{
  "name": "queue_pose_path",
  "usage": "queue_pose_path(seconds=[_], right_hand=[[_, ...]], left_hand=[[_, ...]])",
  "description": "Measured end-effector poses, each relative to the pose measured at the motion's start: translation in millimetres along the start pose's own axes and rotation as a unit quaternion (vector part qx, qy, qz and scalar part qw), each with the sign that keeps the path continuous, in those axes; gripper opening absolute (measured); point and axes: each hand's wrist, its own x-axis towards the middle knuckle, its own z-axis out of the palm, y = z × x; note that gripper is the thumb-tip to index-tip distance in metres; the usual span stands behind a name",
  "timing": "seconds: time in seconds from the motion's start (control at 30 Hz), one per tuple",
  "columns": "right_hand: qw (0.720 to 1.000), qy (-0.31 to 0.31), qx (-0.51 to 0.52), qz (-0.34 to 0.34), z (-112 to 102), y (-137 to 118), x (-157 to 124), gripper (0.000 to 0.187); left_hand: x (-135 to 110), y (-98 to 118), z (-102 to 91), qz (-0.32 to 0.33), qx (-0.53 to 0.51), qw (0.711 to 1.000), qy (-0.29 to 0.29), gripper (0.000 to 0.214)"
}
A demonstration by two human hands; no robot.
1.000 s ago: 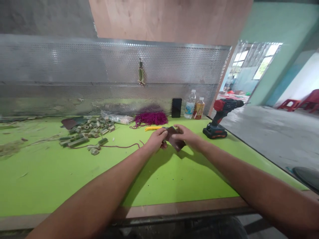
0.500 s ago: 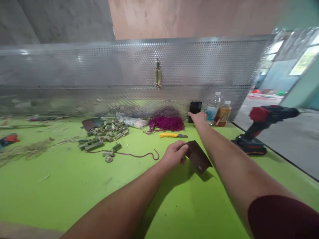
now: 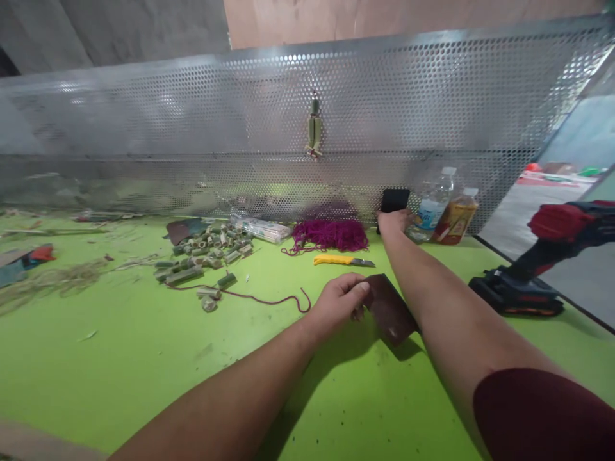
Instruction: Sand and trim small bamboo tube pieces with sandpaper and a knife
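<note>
My left hand (image 3: 342,299) pinches the upper corner of a dark brown sheet (image 3: 390,314) that looks like sandpaper, slightly curved and held just over the green tabletop. My right hand (image 3: 394,221) reaches to the back and grips the lower part of a black phone (image 3: 396,199), which stands against the perforated metal panel; some fingers are hidden behind the hand. Between the two hands and the panel lies a yellow utility knife (image 3: 336,260) with its blade out. Behind the knife is a heap of purple yarn (image 3: 334,235).
A water bottle (image 3: 432,208) and an amber drink bottle (image 3: 456,218) stand right of the phone. Farther right is a cordless drill (image 3: 542,256). Cut bamboo pieces (image 3: 211,250), a dark red cord (image 3: 259,299) and a plastic packet (image 3: 264,228) lie left. A bamboo figure (image 3: 314,128) hangs on the perforated panel (image 3: 192,121).
The view has shifted, so the bottles and drill appear farther right and larger. My right hand stays at the phone, whose top looks tilted slightly; my left hand still holds the brown sheet.
</note>
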Motion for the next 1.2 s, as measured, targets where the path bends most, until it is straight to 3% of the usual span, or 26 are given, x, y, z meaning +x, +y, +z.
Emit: queue_pose_path(seconds=[0.1, 0.23, 0.6, 0.8, 0.87, 0.93, 1.03, 1.07, 1.1, 1.2], right_hand=[[0.998, 0.050, 0.011, 0.035, 0, 1, 1, 0.084], [0.997, 0.069, 0.021, 0.015, 0, 0, 3, 0.078], [0.998, 0.055, 0.028, 0.011, 7, 18, 24, 0.080], [0.998, 0.055, 0.021, 0.007, 12, 17, 23, 0.093], [0.998, 0.067, 0.012, -0.002, 6, 18, 20, 0.089], [0.997, 0.080, 0.003, -0.024, -5, 24, 17, 0.074], [0.984, 0.063, -0.046, -0.160, -28, 41, 17, 0.042], [0.943, 0.026, -0.132, -0.305, -35, 48, 18, 0.042], [0.915, -0.006, -0.158, -0.371, -42, 56, 20, 0.040], [0.848, -0.092, -0.208, -0.479, -54, 74, 25, 0.030]], left_hand=[[0, -1, 0.7, -0.001, 0.004, 1.000, -0.005, 0.030], [-1, -1, 1.7, -0.027, 0.016, 0.999, -0.013, 0.033], [-2, 2, 2.2, -0.021, 0.017, 0.999, -0.018, 0.031], [-1, 0, 1.4, -0.011, 0.018, 1.000, -0.022, 0.031], [-1, 0, 1.1, -0.012, 0.019, 0.999, -0.023, 0.030], [-2, 2, 1.4, -0.010, 0.022, 0.999, -0.023, 0.029], [-2, 4, 2.8, -0.007, 0.024, 1.000, -0.016, 0.025], [-2, 5, 3.5, -0.008, 0.024, 1.000, -0.014, 0.024], [-3, 6, 4.0, -0.008, 0.024, 1.000, -0.013, 0.024], [-3, 6, 4.7, -0.003, 0.026, 1.000, -0.018, 0.023]])
